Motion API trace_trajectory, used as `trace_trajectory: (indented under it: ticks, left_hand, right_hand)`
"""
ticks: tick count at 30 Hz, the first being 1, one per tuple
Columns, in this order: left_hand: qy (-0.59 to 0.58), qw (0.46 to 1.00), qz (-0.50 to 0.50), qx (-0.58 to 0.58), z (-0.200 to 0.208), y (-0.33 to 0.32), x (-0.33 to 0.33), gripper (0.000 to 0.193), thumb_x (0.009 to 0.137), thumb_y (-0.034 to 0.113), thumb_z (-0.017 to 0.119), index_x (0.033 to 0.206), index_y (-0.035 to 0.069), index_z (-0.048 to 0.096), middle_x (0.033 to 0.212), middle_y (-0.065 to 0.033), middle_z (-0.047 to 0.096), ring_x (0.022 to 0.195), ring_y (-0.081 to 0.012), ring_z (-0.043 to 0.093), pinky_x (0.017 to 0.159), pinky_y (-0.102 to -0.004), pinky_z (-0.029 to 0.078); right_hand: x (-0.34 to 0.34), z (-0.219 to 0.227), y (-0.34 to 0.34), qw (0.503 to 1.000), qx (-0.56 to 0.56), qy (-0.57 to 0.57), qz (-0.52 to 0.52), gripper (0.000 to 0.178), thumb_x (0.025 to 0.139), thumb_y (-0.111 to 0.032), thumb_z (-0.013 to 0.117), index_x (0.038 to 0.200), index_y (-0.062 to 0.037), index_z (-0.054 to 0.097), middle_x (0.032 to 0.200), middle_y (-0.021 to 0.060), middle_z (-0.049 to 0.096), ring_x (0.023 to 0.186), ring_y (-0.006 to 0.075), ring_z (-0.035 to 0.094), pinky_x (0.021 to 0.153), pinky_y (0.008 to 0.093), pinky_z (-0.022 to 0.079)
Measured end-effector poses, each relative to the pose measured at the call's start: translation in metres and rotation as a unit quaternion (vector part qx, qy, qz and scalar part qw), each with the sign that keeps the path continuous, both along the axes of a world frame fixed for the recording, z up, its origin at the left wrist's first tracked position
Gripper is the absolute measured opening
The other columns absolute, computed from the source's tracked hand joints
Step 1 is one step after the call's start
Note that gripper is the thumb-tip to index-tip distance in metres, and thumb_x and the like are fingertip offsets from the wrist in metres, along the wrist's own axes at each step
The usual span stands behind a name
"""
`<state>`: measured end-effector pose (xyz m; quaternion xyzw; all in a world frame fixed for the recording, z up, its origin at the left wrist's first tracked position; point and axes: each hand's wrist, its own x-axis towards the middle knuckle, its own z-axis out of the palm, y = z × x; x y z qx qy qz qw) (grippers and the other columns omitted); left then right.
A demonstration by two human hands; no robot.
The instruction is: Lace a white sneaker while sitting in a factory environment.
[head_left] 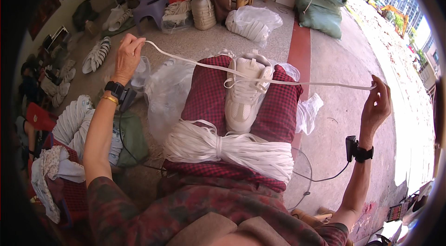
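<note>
A white sneaker (pixel 246 93) rests between my knees, its toe toward me. A flat white shoelace (pixel 200 64) stretches across it, passing over the upper part of the shoe. My left hand (pixel 127 55), raised at the left, pinches one end of the lace. At the right, my right hand (pixel 377 102) pinches the other end. Both arms are spread wide, and the lace is drawn out nearly straight. Part of the shoe's front looks laced, with small loops at the sides. On my lap lies a thick bundle of white laces (pixel 260 155), tied at its middle.
Stacks of white shoe parts (pixel 72 118) lie at the left beside a red chair (pixel 39 116). Clear plastic bags (pixel 169 88) surround my legs. Ahead, another person sits by a stack of shoes (pixel 203 14), near a purple chair (pixel 151 4) and a green sack (pixel 318 7). Cables hang from my wrist straps.
</note>
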<state>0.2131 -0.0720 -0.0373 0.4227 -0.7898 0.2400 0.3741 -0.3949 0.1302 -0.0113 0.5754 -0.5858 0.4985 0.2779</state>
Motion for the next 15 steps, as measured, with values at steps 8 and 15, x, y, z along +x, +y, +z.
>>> trace_trajectory:
  ticks: [8, 15]
  left_hand:
    - [0.125, 0.930, -0.261, 0.225, -0.005, 0.032, -0.182, 0.020, 0.084, -0.005, 0.065, 0.099, 0.006, 0.074, 0.087, -0.0038, 0.061, 0.069, -0.0120, 0.059, 0.061, -0.0261, 0.048]
    - [-0.022, 0.899, -0.351, 0.262, -0.018, 0.038, -0.256, 0.015, 0.076, -0.001, 0.062, 0.087, 0.002, 0.071, 0.083, -0.0147, 0.064, 0.077, -0.0287, 0.064, 0.071, -0.0381, 0.050]
  right_hand:
    - [0.135, -0.068, -0.054, 0.857, 0.224, -0.265, 0.381, 0.009, 0.090, -0.007, 0.072, 0.091, 0.0018, 0.070, 0.082, 0.0045, 0.070, 0.079, 0.0087, 0.064, 0.069, 0.0259, 0.050]
    - [0.160, -0.074, -0.076, 0.880, 0.267, -0.218, 0.326, 0.006, 0.087, -0.002, 0.070, 0.088, 0.0016, 0.066, 0.074, 0.0035, 0.067, 0.070, 0.0076, 0.061, 0.064, 0.0265, 0.051]
